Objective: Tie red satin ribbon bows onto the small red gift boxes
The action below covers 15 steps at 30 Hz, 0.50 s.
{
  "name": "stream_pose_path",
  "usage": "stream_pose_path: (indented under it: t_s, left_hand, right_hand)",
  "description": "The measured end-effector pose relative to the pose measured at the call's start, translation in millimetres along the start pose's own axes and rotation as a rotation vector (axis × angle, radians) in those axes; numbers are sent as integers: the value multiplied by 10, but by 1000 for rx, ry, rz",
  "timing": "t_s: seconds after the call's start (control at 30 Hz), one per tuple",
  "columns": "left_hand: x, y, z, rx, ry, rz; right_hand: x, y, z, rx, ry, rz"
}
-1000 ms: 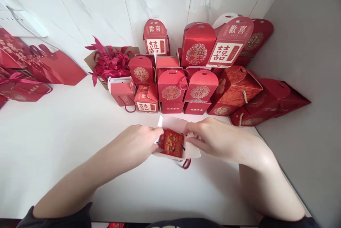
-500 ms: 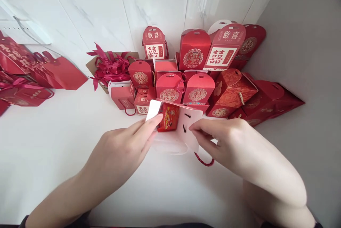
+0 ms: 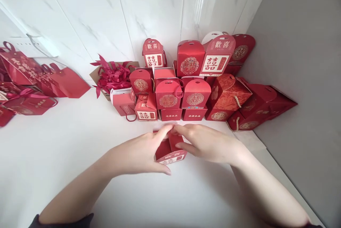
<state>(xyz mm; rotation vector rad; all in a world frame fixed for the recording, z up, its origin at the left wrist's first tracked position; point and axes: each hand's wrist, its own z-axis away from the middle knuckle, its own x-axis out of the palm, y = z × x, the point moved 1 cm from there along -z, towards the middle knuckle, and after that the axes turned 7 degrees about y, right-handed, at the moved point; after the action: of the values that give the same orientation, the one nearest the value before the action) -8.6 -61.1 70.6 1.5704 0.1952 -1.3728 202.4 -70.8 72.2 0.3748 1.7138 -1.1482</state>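
Note:
A small red gift box (image 3: pixel 166 150) sits on the white tabletop, with white label panels on its near side and its top flaps folded inward. My left hand (image 3: pixel 141 151) wraps round its left side, fingers at the far top edge and thumb stretched out past the near side. My right hand (image 3: pixel 206 142) grips the right side and top flap with bent fingers. The fingertips of both hands come close together above the box. What lies inside it is hidden.
Behind my hands, red gift boxes (image 3: pixel 195 95) stand stacked against the tiled wall (image 3: pixel 151 4). A brown box of dark pink ribbons (image 3: pixel 114 75) is left of them. Red bags (image 3: pixel 69 82) stand farther left, below a wall socket with a cable. A grey panel (image 3: pixel 298 50) rises at the right.
The box stood open, showing its white inside and a red packet; now its flaps are folded over and the packet is out of sight. Both hands have moved to its top.

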Motion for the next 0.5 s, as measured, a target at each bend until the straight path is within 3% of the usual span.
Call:
stream_pose_path:
  t_s: [0.13, 0.33, 0.43, 0.5]
  left_hand:
    - [-23, -98, -110, 17, 51, 9]
    - [-163, -226, -198, -2, 190, -43]
    - [-188, -298, -227, 1, 230, -71]
    - [-174, -333, -250, 1, 143, -103]
  right_hand:
    - [-32, 48, 36, -12, -102, -58]
    - [35, 129, -16, 23, -119, -41]
    - [101, 173, -68, 43, -55, 17]
    - [126, 184, -89, 56, 69, 69]
